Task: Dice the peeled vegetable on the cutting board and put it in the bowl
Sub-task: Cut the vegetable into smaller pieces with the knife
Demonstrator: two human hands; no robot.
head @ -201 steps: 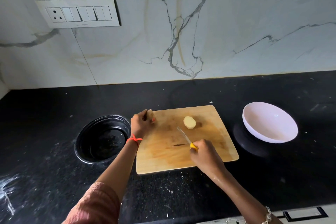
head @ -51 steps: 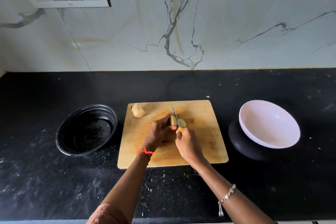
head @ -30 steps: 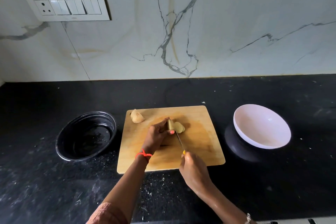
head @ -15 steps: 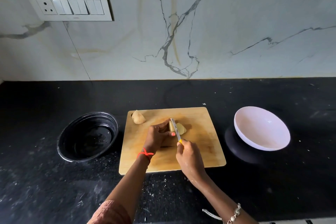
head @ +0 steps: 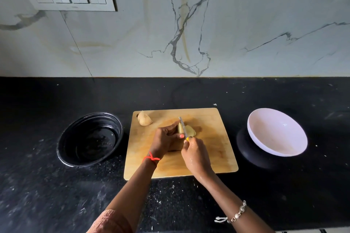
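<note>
Left hand (head: 164, 139) pins the pale peeled potato half (head: 186, 130) mid wooden cutting board (head: 214, 149); right hand (head: 196, 155), closed on the yellow-handled knife (head: 183, 126), sets its blade across the potato, white bowl (head: 276, 131) waiting rightward.

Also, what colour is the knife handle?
Yellow; the knife handle peeks out above the right hand in the head view.

Tan cutting board (head: 212, 149), white bowl (head: 280, 138)
</note>
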